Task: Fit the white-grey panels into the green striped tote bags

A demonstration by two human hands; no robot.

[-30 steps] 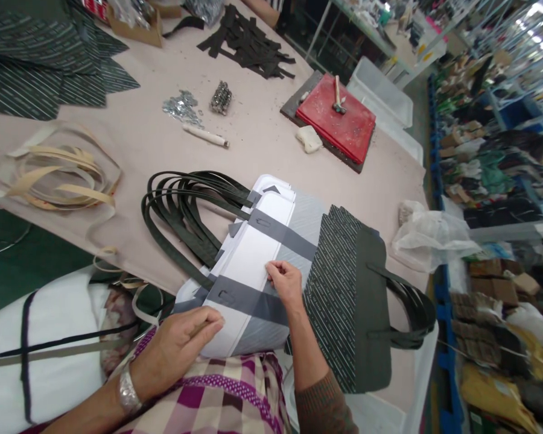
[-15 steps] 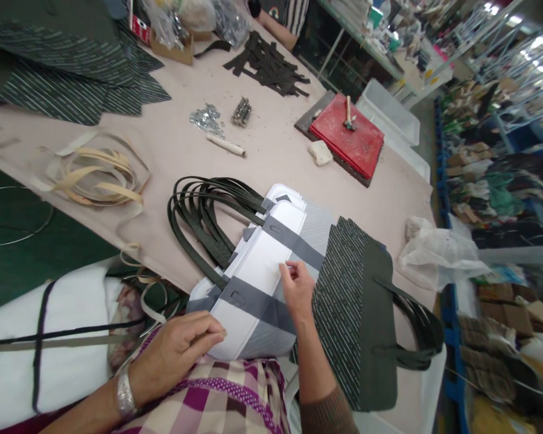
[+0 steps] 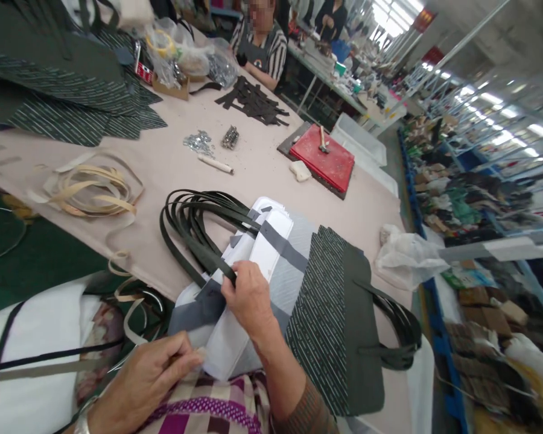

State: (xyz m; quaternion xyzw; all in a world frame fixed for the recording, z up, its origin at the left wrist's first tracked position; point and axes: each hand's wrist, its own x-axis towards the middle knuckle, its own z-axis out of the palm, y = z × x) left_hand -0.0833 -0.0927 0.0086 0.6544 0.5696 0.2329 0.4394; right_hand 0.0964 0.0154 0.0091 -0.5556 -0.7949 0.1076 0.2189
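A stack of white-backed bag panels [image 3: 265, 247] with grey reinforcing bands lies on the table edge before me, dark handles [image 3: 187, 232] looping off to the left. My right hand [image 3: 248, 298] is closed at the base of one handle, over the top panel, whose near part is lifted and tilted. By the near corner of that panel, my left hand [image 3: 160, 367] has its fingers curled and pressed together. Whatever is between those fingertips cannot be made out. Right of the stack, dark striped bag panels [image 3: 319, 301] overlap, their handles [image 3: 400, 328] pointing right.
Beyond the stack are a white stick-like tool [image 3: 215, 164], small metal pieces [image 3: 199, 143], and a hammer [image 3: 324, 144] on a red board [image 3: 321, 161]. Coiled tan strip [image 3: 93, 190] lies left. Dark straps [image 3: 253, 102] and a seated person [image 3: 265, 45] are at the far side.
My right hand has moved left from the panel's middle to the handle base and closed there. The top panel's near part has been raised. The camera view has tilted up.
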